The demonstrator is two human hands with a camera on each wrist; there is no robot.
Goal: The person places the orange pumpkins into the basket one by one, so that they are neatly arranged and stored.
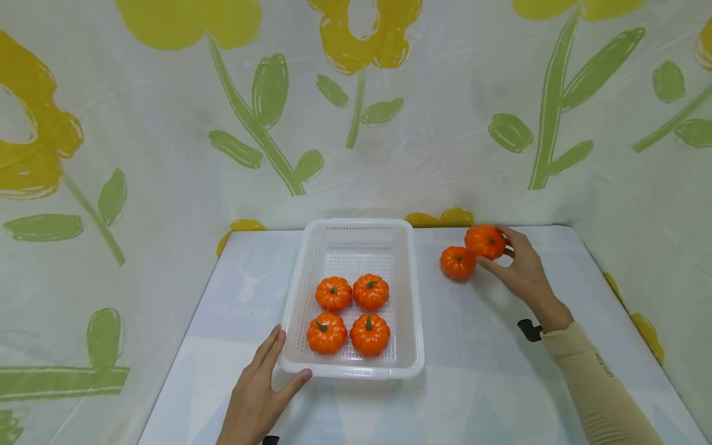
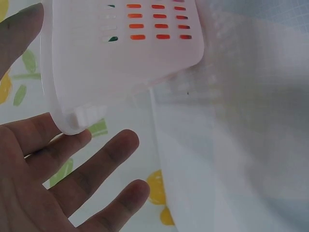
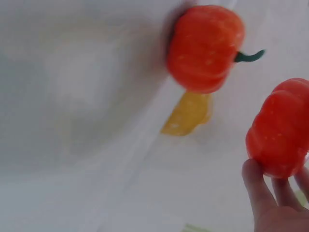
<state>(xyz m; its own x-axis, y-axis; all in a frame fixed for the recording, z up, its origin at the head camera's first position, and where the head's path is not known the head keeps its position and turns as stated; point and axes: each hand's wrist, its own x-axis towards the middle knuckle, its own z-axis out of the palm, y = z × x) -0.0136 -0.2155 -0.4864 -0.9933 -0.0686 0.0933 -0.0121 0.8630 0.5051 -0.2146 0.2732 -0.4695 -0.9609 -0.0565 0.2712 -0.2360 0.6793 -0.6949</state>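
Observation:
My right hand point(image 1: 525, 272) grips a small orange toy pumpkin point(image 1: 483, 241) with a green stem, thumb on one side and fingers on the other. Beside it, nearer the basket, another pumpkin point(image 1: 457, 264) sits on the table. The right wrist view shows the held pumpkin point(image 3: 282, 128) against the fingers and the resting one point(image 3: 205, 48) apart from it. A white plastic basket point(image 1: 367, 372) contains several more pumpkins point(image 1: 369, 335). At its near left corner is my left hand point(image 1: 258, 389), fingers spread and fairly straight, touching the rim point(image 2: 67, 126).
The basket stands on a pale table point(image 1: 473, 383) with faint printed shapes. Behind and at the sides hangs a white cloth point(image 1: 434, 142) with yellow flowers and green leaves. A dark strap end point(image 1: 529, 330) shows near the right wrist.

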